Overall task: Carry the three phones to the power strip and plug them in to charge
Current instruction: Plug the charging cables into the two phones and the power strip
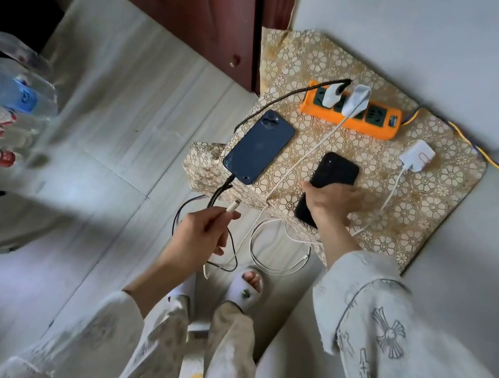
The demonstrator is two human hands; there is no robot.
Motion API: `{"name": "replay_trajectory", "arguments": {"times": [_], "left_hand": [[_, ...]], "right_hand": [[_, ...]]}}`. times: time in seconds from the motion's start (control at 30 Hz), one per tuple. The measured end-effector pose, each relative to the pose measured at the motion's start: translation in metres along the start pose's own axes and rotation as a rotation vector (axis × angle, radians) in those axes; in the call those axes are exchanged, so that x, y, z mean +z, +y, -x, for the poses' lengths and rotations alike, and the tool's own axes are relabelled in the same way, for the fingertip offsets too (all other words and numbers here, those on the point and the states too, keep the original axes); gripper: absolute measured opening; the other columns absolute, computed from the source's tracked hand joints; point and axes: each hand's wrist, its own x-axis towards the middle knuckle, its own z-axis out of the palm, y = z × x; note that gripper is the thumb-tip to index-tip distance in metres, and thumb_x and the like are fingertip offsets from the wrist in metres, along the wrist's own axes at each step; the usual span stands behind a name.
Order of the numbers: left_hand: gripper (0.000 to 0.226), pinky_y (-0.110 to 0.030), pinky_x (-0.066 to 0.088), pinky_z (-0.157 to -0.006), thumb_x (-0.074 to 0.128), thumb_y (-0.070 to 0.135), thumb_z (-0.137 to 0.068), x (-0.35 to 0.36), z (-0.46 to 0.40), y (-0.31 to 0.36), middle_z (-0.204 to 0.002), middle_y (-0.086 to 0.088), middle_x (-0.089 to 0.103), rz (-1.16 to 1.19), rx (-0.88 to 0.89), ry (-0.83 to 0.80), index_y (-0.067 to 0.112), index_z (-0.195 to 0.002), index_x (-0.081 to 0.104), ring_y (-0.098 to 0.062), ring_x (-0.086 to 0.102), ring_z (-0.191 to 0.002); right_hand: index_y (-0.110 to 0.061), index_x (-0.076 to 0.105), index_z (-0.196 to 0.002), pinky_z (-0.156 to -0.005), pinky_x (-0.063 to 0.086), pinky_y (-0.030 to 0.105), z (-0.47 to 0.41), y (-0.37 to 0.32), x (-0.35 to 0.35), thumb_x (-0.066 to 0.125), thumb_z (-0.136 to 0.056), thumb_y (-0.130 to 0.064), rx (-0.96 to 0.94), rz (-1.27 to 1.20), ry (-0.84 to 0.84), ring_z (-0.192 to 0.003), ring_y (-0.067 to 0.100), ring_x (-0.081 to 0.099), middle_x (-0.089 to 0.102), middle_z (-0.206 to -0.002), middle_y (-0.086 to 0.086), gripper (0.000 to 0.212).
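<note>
An orange power strip point(375, 127) lies at the back of a flower-patterned mat point(427, 217), with two white chargers plugged into it. A dark blue phone point(258, 147) rests face down on the mat's left side, a black braided cable in its bottom port. My right hand point(333, 199) grips a black phone point(335, 169) lying on the mat. My left hand point(201, 234) pinches the plug end of a white cable point(309, 155) just off the mat's front edge. A third white charger point(417, 156) lies loose on the mat, unplugged. Only two phones are in view.
Several plastic water bottles point(12, 90) stand on the pale floor at the left. A dark red cabinet door point(201, 10) rises behind the mat, and a white wall borders it on the right. Loose cable loops point(275, 248) lie on the floor by my slippered feet point(248, 289).
</note>
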Motion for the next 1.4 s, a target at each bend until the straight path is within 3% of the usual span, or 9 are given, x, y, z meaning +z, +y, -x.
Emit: {"name": "replay_trajectory", "arguments": {"times": [0.17,0.27,0.43,0.6,0.7,0.8,0.97,1.2,1.4], "left_hand": [[0.018,-0.014,0.045,-0.045,0.049,0.012,-0.092,-0.009,0.001,0.013,-0.055,0.001,0.057,-0.009,0.02,0.005,0.018,-0.081,0.062,-0.005,0.043,-0.038],[0.022,-0.017,0.045,-0.05,0.052,0.015,-0.091,-0.015,0.014,0.024,-0.058,0.005,0.057,-0.046,0.019,-0.012,0.025,-0.074,0.063,-0.004,0.046,-0.041],[0.018,-0.044,0.052,-0.071,0.055,0.023,-0.089,-0.018,0.054,0.061,-0.06,0.002,0.055,-0.111,0.058,-0.04,0.03,-0.075,0.062,-0.019,0.051,-0.059],[0.017,-0.048,0.05,-0.061,0.054,0.023,-0.09,-0.034,0.1,0.128,-0.054,0.008,0.047,-0.117,0.275,-0.088,0.035,-0.083,0.064,-0.014,0.044,-0.054],[0.018,-0.034,0.04,-0.052,0.053,0.026,-0.09,-0.052,0.129,0.184,-0.051,0.012,0.047,-0.147,0.421,-0.094,0.021,-0.097,0.069,-0.008,0.039,-0.05],[0.02,-0.027,0.035,-0.055,0.053,0.028,-0.089,-0.063,0.157,0.238,-0.06,-0.004,0.054,-0.157,0.572,-0.059,0.018,-0.091,0.07,-0.011,0.041,-0.055],[0.021,-0.015,0.029,-0.047,0.054,0.026,-0.09,-0.076,0.202,0.318,-0.043,0.011,0.046,-0.18,0.815,-0.026,0.015,-0.09,0.072,-0.003,0.036,-0.043],[0.021,-0.011,0.027,-0.044,0.053,0.023,-0.091,-0.095,0.244,0.373,-0.042,0.02,0.05,-0.237,1.045,0.01,0.012,-0.093,0.071,-0.003,0.037,-0.041],[0.021,-0.019,0.023,-0.045,0.054,0.024,-0.09,-0.107,0.258,0.388,-0.04,0.008,0.037,-0.272,1.175,0.115,0.012,-0.09,0.072,-0.01,0.032,-0.044]], "right_hand": [[0.006,0.032,-0.132,-0.099,0.039,0.049,0.006,0.005,-0.009,0.074,-0.068,-0.044,-0.03,-0.075,-0.037,-0.127,0.037,0.032,0.032,-0.136,0.021,0.091],[-0.001,0.051,-0.114,-0.092,0.05,0.045,0.028,0.018,-0.033,0.077,-0.063,-0.039,0.059,-0.467,-0.18,-0.11,0.031,0.052,0.05,-0.124,0.017,0.07],[-0.01,0.057,-0.094,-0.071,0.053,0.041,0.105,0.04,-0.105,0.078,-0.064,-0.034,0.309,-1.008,-0.509,-0.095,0.023,0.059,0.064,-0.097,0.011,0.043],[-0.002,0.054,-0.107,-0.073,0.05,0.046,0.176,0.031,-0.177,0.079,-0.062,-0.031,0.38,-1.288,-0.66,-0.09,0.028,0.059,0.06,-0.088,0.015,0.059],[0.001,0.051,-0.111,-0.078,0.048,0.049,0.22,0.01,-0.231,0.078,-0.063,-0.03,0.31,-1.404,-0.684,-0.09,0.029,0.058,0.058,-0.088,0.018,0.063],[0.0,0.052,-0.107,-0.08,0.047,0.048,0.262,-0.008,-0.282,0.076,-0.066,-0.03,0.172,-1.494,-0.71,-0.089,0.03,0.058,0.058,-0.089,0.018,0.056],[0.0,0.049,-0.117,-0.077,0.048,0.048,0.318,-0.031,-0.353,0.078,-0.065,-0.03,-0.016,-1.609,-0.697,-0.093,0.032,0.059,0.057,-0.097,0.019,0.068],[-0.004,0.05,-0.102,-0.074,0.049,0.049,0.366,-0.039,-0.408,0.077,-0.067,-0.03,-0.259,-1.662,-0.635,-0.085,0.031,0.059,0.056,-0.09,0.018,0.052],[-0.009,0.052,-0.088,-0.071,0.051,0.049,0.394,-0.044,-0.425,0.078,-0.068,-0.03,-0.38,-1.666,-0.553,-0.095,0.032,0.059,0.057,-0.098,0.018,0.039]]}}
